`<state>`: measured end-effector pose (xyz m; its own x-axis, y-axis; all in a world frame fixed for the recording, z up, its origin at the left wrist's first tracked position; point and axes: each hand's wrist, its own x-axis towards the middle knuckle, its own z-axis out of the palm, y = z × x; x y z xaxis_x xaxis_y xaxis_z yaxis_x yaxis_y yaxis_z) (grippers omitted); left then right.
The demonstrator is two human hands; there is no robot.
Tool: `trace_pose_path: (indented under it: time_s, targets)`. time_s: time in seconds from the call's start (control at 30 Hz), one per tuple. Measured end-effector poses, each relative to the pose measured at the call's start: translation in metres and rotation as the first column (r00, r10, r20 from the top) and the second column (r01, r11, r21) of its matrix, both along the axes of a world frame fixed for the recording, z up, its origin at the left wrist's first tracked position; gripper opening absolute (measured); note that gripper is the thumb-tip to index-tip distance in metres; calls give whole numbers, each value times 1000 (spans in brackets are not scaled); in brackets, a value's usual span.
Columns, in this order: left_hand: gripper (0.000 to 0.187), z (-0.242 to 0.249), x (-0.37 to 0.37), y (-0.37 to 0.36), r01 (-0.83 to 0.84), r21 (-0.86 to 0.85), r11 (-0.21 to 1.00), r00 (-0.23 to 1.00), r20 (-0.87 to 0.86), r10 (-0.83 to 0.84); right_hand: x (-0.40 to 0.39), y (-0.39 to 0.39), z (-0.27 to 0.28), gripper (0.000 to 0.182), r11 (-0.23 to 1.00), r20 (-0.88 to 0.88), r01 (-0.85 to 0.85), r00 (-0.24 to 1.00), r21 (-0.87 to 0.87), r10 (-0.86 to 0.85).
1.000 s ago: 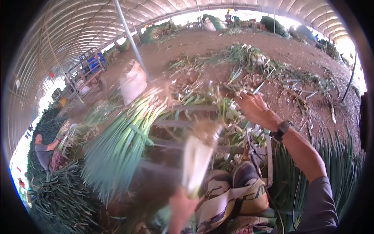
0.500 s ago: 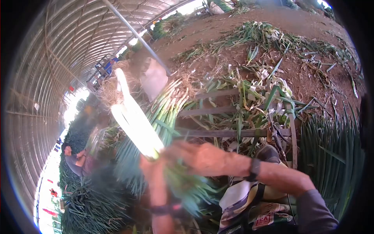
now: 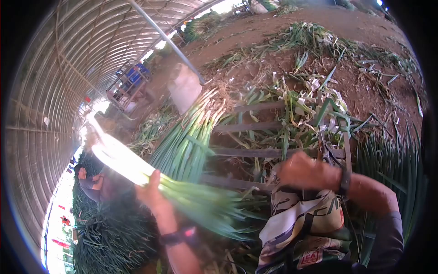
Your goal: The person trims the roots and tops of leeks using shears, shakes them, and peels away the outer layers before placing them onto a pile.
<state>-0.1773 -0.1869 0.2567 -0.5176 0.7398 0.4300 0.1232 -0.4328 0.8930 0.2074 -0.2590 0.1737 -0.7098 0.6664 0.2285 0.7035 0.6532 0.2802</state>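
Note:
My left hand [image 3: 153, 194] grips a bunch of green onions [image 3: 137, 166], white stalks up to the left and green tops trailing down to the right; the bunch is blurred by motion. My right hand [image 3: 305, 170], with a dark watch on the wrist, hovers blurred above my patterned trouser leg [image 3: 301, 219] and near the metal rack [image 3: 269, 125]; it holds nothing that I can make out. A laid bundle of green onions [image 3: 191, 137] rests across the rack just beyond the held bunch.
Trimmings and loose leaves [image 3: 310, 109] litter the rack and the dirt floor [image 3: 283, 41]. A white sack [image 3: 185, 89] leans by a steel post [image 3: 169, 43]. Piles of green onions lie at left [image 3: 105, 237] and right [image 3: 392, 169]. Another person [image 3: 89, 182] crouches at far left.
My left hand has swung the bunch down and to the left. My right hand has let go of it and pulled back to the right, above my knee.

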Motion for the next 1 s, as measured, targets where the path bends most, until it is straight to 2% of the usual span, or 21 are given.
trace_pose_path:
  time_s: [0.03,0.1,0.13,0.17,0.2,0.27,0.3,0.37,0.4,0.5,0.6,0.63,0.7,0.8,0.87,0.97,1.0]
  targets:
    - [60,3,-3,-4,7,2,1000,1000,-1,-7,29,26,-23,20,986,-396,-88,918,-140,25]
    - [60,9,-9,-10,23,2,1000,1000,1,-23,45,48,-40,35,997,-536,29,842,-73,-64]
    - [54,11,-13,-13,57,9,998,998,-16,-57,35,45,-24,42,964,-327,224,930,144,-168]
    - [53,8,-25,-15,107,-10,994,994,8,-107,24,43,-7,49,856,-128,342,940,388,-317]
    - [52,3,-41,-18,158,-26,987,987,30,-158,17,39,14,49,962,-225,265,943,65,-244]
    - [51,3,-38,-23,210,10,978,975,76,-211,0,43,7,49,996,-338,53,938,-71,-74]
    - [52,5,-35,-27,292,26,956,952,90,-294,-9,42,1,49,990,-400,-58,917,-129,2]
    - [54,6,-32,-39,446,60,893,885,118,-450,-29,41,-2,54,980,-517,-189,845,-57,133]
    - [55,13,-16,-49,441,44,897,881,169,-441,-39,39,-3,57,968,-568,-251,799,-16,198]
    - [58,11,-18,-53,649,109,752,742,124,-659,-70,31,3,64,958,-626,-280,757,-54,186]
    - [63,21,2,-64,682,89,726,724,59,-687,-103,31,7,69,941,-692,-330,696,-72,191]
    - [64,24,6,-65,702,77,708,708,37,-706,-116,33,8,69,941,-701,-338,667,15,251]
    - [64,20,4,-59,736,115,667,672,-9,-740,-141,34,8,68,920,-702,-344,608,187,370]
    - [65,19,7,-63,721,145,678,688,-34,-724,-165,24,9,48,955,-667,-298,715,-20,209]
    - [67,18,5,-74,680,173,713,722,11,-692,-144,31,-10,36,971,-528,-225,816,84,235]
    - [67,29,-31,-74,748,272,605,647,-96,-757,-80,55,-51,19,952,-279,-160,931,262,234]
    - [66,35,-37,-77,727,315,610,665,-103,-740,-60,62,-58,17,989,-207,-77,973,128,102]
